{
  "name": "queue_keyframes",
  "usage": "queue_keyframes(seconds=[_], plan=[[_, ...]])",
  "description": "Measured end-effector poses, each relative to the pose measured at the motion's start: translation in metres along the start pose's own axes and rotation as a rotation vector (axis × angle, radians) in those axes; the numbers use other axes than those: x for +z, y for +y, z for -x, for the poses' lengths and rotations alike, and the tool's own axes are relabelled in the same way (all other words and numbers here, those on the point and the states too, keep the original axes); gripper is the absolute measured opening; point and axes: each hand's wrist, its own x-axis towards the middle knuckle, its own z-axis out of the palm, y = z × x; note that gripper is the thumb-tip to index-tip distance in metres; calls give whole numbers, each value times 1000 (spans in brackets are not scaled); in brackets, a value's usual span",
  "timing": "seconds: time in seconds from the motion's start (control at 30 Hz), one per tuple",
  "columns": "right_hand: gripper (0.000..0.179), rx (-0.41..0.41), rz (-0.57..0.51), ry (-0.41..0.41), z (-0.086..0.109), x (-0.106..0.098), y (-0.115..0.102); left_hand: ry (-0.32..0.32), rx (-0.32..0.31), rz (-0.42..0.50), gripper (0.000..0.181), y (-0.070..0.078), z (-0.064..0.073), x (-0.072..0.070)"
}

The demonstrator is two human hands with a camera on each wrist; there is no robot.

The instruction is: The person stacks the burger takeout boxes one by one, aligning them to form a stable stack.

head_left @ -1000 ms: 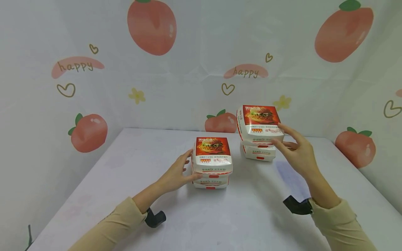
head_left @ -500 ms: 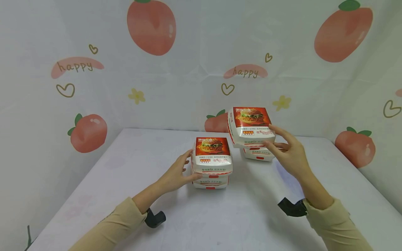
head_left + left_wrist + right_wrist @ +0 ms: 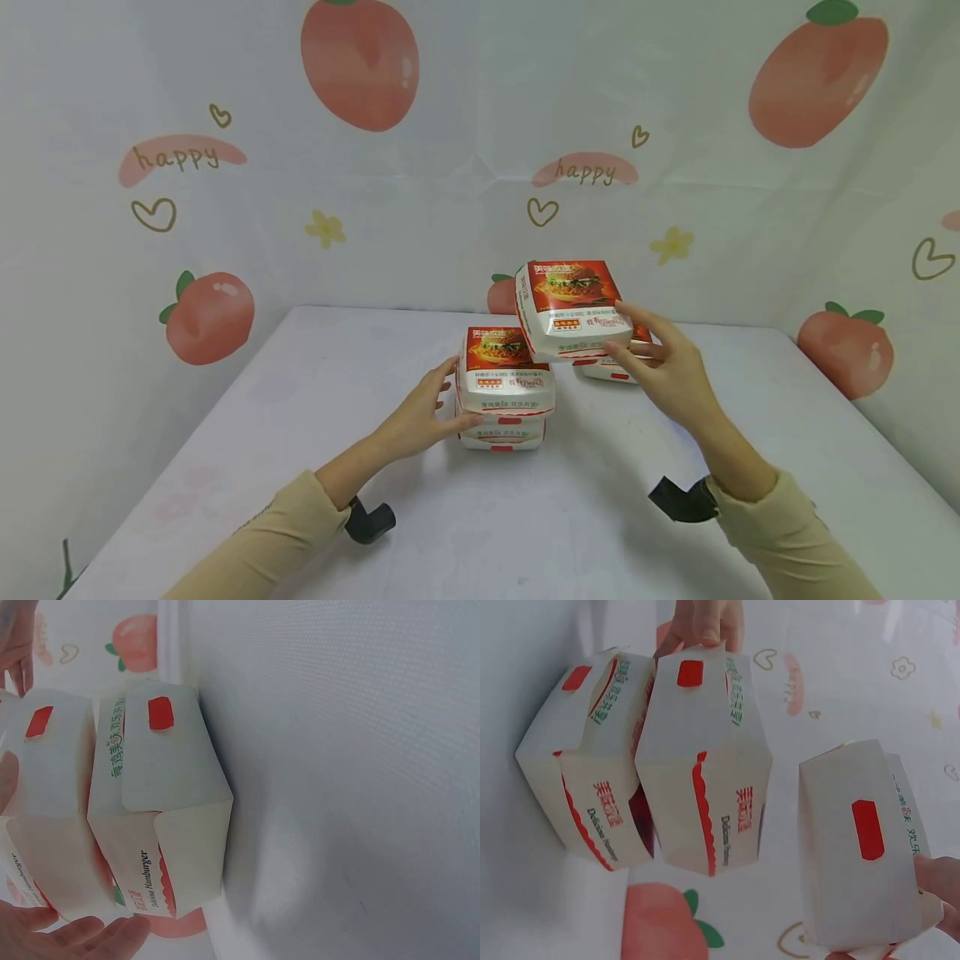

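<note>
A white burger box (image 3: 573,312) with a red burger picture is gripped at its right side by my right hand (image 3: 678,379), thumb at the front. It is slightly tilted, raised above the table, and overlaps the stack's back right corner in the head view. Left of it stand two like boxes, an upper burger box (image 3: 506,392) on a lower burger box (image 3: 501,435). My left hand (image 3: 416,421) holds the upper one at its left front corner, thumb on the front and fingers along the side. The right wrist view shows the raised box (image 3: 862,855) apart from the stack.
Another burger box (image 3: 609,372) stands farther back on the white table (image 3: 480,525), partly hidden behind the raised box and right hand. A patterned cloth (image 3: 435,225) hangs behind the table. Black wrist mounts (image 3: 371,521) hang below both wrists.
My right hand has carried its burger box leftward and slightly down, from over the back right box toward the stack. The left hand has stayed at the stack.
</note>
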Motion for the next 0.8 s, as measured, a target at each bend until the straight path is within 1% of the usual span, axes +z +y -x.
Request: queue_keyframes(seconds=[0.4,0.63,0.8], plan=[[54,-14,-10,-52,2,14,-6,-5,-6,-2,94,0,-1,-1],[52,-45,-63,-66,4,22,-10,-1,-2,0,94,1,-1,-1],[51,-28,-38,-89,6,26,-13,3,6,7,93,0,0,0]])
